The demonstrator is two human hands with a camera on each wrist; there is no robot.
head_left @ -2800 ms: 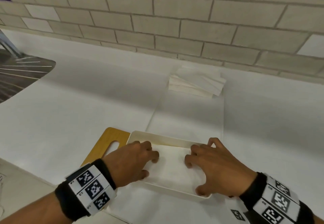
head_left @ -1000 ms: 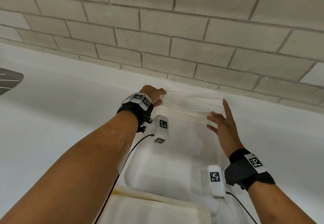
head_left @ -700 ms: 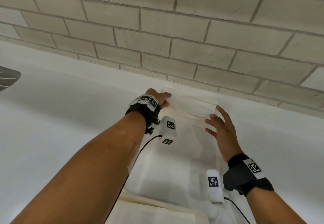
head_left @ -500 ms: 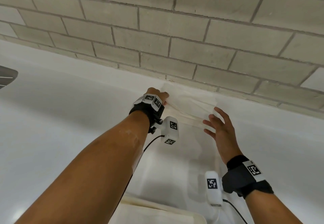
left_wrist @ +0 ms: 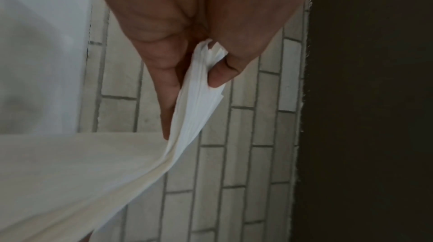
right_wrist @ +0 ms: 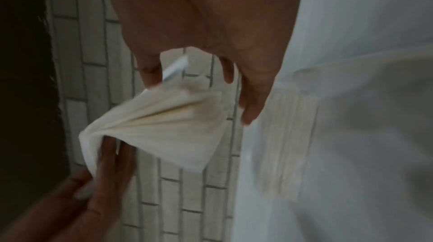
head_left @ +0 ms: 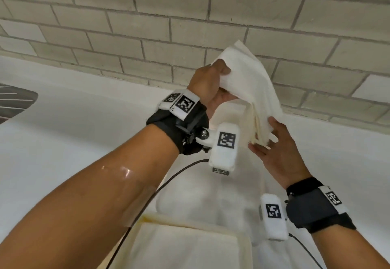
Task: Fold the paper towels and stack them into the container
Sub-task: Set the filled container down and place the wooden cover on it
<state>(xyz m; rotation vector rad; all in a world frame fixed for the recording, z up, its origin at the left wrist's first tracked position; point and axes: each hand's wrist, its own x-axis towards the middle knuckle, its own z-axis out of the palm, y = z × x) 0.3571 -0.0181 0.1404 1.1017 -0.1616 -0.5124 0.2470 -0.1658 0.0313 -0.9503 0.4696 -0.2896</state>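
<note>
- Stack of white, soft paper towels (head_left: pixel 247 79) lifted off the white counter (head_left: pixel 73 131) near the grey brick wall, pinched at one edge by left hand (head_left: pixel 207 87).
- Right hand (head_left: pixel 276 148) open, fingers spread under the sagging lower corner.
- Likely to fan apart or shed sheets: one-edge pinch, loose layers.
- Could miss the cream rectangular container (head_left: pixel 248 249), well apart below.

The head camera is looking down and forward over both forearms toward the brick wall (head_left: pixel 190 15). Each wrist camera is peering close along its palm, all three sharing the paper towels (head_left: pixel 251 87) and wall.
</note>
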